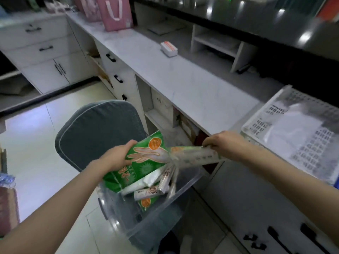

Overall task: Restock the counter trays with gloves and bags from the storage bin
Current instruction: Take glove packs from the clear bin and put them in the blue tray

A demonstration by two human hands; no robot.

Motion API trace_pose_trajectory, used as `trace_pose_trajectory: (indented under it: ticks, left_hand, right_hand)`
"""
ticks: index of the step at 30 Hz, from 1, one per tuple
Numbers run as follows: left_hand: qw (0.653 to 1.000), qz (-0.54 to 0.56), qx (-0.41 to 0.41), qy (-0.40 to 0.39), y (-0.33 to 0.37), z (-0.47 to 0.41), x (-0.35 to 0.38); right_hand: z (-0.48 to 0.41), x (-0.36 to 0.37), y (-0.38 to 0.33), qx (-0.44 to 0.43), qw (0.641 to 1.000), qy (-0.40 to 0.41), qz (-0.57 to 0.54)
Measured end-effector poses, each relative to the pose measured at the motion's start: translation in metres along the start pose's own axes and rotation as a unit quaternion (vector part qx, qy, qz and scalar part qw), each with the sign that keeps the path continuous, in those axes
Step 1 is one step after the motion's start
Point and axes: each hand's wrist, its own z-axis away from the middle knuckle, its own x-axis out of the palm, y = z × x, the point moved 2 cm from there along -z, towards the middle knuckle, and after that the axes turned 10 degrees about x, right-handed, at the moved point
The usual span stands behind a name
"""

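Standing between the worktop (192, 85) and the clear storage bin (146, 213) on the grey chair (95, 129), we keep the white tray (260, 118) within reach on our right. Our left hand (117, 156) grips a green glove pack (145, 162) above the bin, while our right hand (225, 143) pinches a blurred clear bag packet (194, 154), presumably to carry both across.

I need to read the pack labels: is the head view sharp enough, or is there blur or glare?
Head view: the pack in the right hand is motion-smeared, unreadable; the green glove pack in the left hand is softer but recognisable; ceiling lights glare on the dark upper counter; wide-angle bending at the edges.
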Motion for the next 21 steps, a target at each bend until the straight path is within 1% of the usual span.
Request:
trace_pose_trajectory:
  ticks: [5,10,13,16,18,21]
  left_hand:
    - [0.996,-0.013,0.088,0.026,0.103,0.002,-0.054]
    - [0.975,-0.033,0.219,0.036,0.227,-0.006,-0.083]
    - [0.953,-0.056,0.295,0.041,0.305,-0.016,-0.087]
    - [0.928,-0.082,0.361,0.052,0.377,-0.028,-0.088]
    - [0.917,-0.085,0.387,0.054,0.417,-0.035,-0.086]
    - [0.911,-0.066,0.403,0.050,0.459,-0.049,-0.080]
  right_hand:
    - [0.088,-0.050,0.024,0.013,0.998,0.059,-0.033]
    - [0.167,-0.076,0.055,0.034,0.984,0.150,-0.092]
    - [0.211,-0.082,0.087,0.087,0.972,0.202,-0.082]
    - [0.253,-0.083,0.119,0.149,0.961,0.216,-0.084]
    - [0.277,-0.082,0.140,0.186,0.954,0.222,-0.076]
    - [0.299,-0.082,0.169,0.237,0.941,0.230,-0.075]
